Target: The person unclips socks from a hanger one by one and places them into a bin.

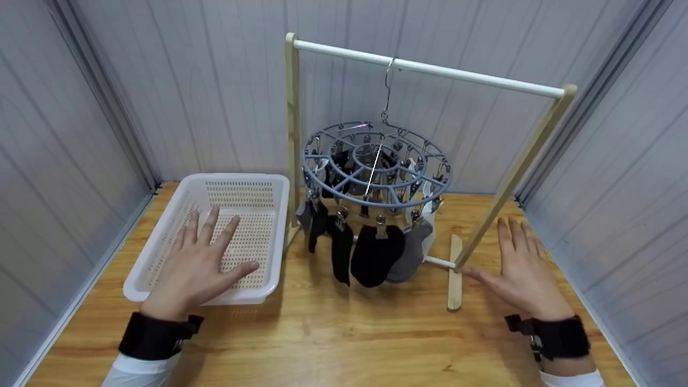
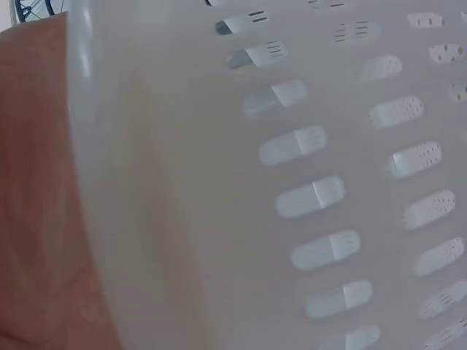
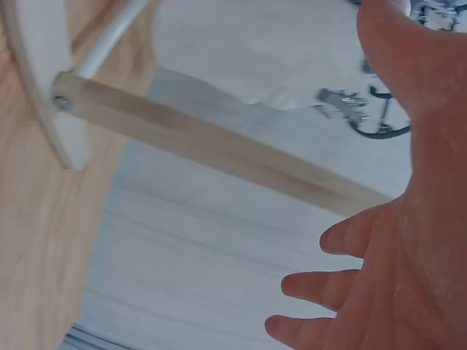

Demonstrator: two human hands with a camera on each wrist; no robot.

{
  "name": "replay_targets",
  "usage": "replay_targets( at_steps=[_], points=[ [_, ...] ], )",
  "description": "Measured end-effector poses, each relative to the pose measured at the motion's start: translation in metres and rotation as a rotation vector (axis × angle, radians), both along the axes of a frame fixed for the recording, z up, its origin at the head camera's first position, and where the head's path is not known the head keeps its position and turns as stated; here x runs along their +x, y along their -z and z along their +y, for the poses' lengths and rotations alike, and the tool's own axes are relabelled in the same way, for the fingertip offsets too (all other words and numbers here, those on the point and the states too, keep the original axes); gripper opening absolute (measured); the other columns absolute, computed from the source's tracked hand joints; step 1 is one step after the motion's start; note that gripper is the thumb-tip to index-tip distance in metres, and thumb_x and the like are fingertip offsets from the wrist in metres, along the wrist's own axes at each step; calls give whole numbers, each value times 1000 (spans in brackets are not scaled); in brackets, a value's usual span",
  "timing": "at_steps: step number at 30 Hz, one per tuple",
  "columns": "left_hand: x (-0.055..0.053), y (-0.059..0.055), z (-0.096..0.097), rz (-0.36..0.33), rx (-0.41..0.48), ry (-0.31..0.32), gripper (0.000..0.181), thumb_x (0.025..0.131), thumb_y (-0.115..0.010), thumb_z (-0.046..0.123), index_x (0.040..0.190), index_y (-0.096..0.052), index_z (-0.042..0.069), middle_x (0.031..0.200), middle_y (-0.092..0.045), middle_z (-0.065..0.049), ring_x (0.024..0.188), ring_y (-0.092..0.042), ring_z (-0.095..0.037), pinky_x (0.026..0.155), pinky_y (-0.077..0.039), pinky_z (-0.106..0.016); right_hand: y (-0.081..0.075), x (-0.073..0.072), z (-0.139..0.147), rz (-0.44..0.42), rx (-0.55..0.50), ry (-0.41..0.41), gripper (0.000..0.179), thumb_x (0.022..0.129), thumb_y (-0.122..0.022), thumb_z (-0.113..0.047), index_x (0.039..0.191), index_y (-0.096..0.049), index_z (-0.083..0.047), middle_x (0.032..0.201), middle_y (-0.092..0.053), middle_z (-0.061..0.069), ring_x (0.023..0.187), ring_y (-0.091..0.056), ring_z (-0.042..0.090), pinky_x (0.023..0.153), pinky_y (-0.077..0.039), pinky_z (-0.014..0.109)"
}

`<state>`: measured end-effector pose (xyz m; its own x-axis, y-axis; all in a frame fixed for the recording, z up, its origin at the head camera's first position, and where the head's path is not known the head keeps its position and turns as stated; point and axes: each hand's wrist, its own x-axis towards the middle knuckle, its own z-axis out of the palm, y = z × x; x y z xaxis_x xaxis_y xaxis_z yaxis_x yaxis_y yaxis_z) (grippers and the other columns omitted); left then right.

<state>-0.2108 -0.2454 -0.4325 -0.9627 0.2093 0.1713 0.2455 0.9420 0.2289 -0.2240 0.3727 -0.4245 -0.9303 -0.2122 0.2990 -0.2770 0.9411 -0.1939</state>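
My left hand (image 1: 199,263) is spread with straight fingers over the white plastic basket (image 1: 282,226), its palm near the front rim. In the left wrist view the slotted basket wall (image 2: 219,182) fills most of the picture beside the palm. My right hand (image 1: 524,274), fingers extended and holding nothing, is at the right foot of the drying rack (image 1: 516,166). Its thumb overlaps the rack's base in the head view. From the rack's white rod hangs a round blue-grey clip hanger (image 1: 398,204) with black socks (image 1: 376,258) and a grey sock (image 1: 411,252) clipped along its edge.
A wooden table (image 1: 322,344) carries the basket and the rack. Pale panel walls (image 1: 226,80) close it in at the back and both sides. White cloth (image 3: 241,51) hangs from the hanger in the right wrist view.
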Motion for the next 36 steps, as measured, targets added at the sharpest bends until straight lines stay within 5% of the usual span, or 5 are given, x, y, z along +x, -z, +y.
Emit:
replay_targets(
  at_steps=[6, 11, 21, 28, 36],
  points=[
    [1, -6, 0, 12, 27, 27, 107, 102, -55, 81, 177, -25, 11, 183, -4, -27, 166, 2, -57, 130, -5, -75, -17, 22, -12, 96, -36, -38, 128, 92, -86, -62, 175, -13, 5, 174, -20, 41, 158, -21, 64, 122, -25, 80],
    [-4, -8, 3, 48, 92, 70, 111, 102, -59, 78, 178, -17, 8, 182, -8, -27, 167, -1, -52, 132, -8, -69, -26, 34, -28, 225, -38, -99, 120, 88, -93, -54, 170, -30, 7, 167, -34, 39, 151, -35, 61, 115, -36, 80],
    [-11, -6, 37, 213, 249, 193, 100, 101, -71, 66, 167, -42, -4, 164, -49, -27, 151, -44, -45, 122, -40, -66, -33, 44, -80, 352, -62, -292, 105, 89, -89, -60, 161, -48, 5, 156, -52, 29, 142, -52, 46, 113, -46, 67],
    [-14, -5, 61, 191, 350, 259, 97, 103, -74, 61, 169, -39, -1, 163, -51, -26, 152, -47, -43, 125, -39, -62, -32, 40, -121, 450, -97, -416, 91, 102, -67, -70, 150, -58, 7, 143, -64, 24, 128, -64, 40, 108, -52, 60],
    [-17, -7, 84, 148, 413, 290, 93, 103, -73, 61, 165, -45, -3, 160, -54, -24, 150, -50, -40, 124, -41, -59, -28, 39, -157, 425, -110, -466, 90, 105, -62, -69, 154, -57, 6, 142, -65, 23, 128, -65, 38, 106, -55, 57]
  ],
)
